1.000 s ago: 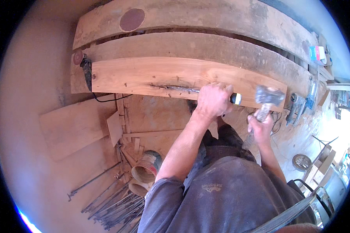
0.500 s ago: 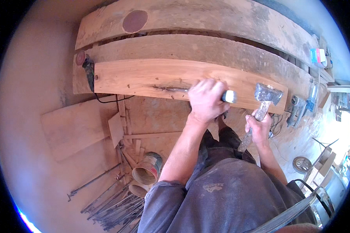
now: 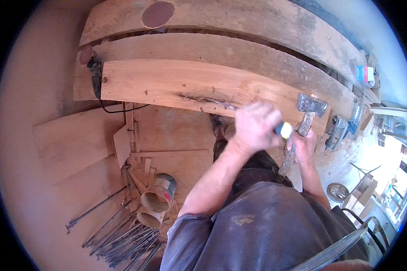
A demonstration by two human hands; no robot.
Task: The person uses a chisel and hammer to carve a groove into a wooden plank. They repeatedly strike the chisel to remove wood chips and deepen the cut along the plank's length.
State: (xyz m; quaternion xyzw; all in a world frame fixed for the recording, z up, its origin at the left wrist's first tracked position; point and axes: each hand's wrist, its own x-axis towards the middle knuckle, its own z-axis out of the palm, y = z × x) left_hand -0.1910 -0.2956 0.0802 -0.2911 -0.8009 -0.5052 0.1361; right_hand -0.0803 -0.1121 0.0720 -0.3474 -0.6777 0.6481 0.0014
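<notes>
My left hand point(image 3: 257, 125) is wrapped round a chisel point(image 3: 283, 130), its pale-ended handle poking out to the right. The thin blade reaches left over the near edge of a light wooden board point(image 3: 144, 81), close to a dark, ragged crack point(image 3: 196, 97). Motion blurs the hand a little, and whether the tip touches the wood I cannot tell. My right hand point(image 3: 304, 145) grips the wooden handle of a hatchet point(image 3: 312, 105), whose dark head is uppermost, over the board's right end. Small chips or dark marks dot the board around the crack.
Beyond the board lie thick planks point(image 3: 212, 45) bearing a round sanding disc point(image 3: 158, 14). An angle grinder point(image 3: 95, 74) with a cord sits at the left end, a power tool point(image 3: 337, 131) at the right. Buckets point(image 3: 159, 194) and metal bar clamps point(image 3: 131, 241) occupy the floor at lower left.
My left hand has moved right and toward me with the chisel, drawing the blade away from the crack. The hatchet stays near the board's right end. The whole view has shifted slightly.
</notes>
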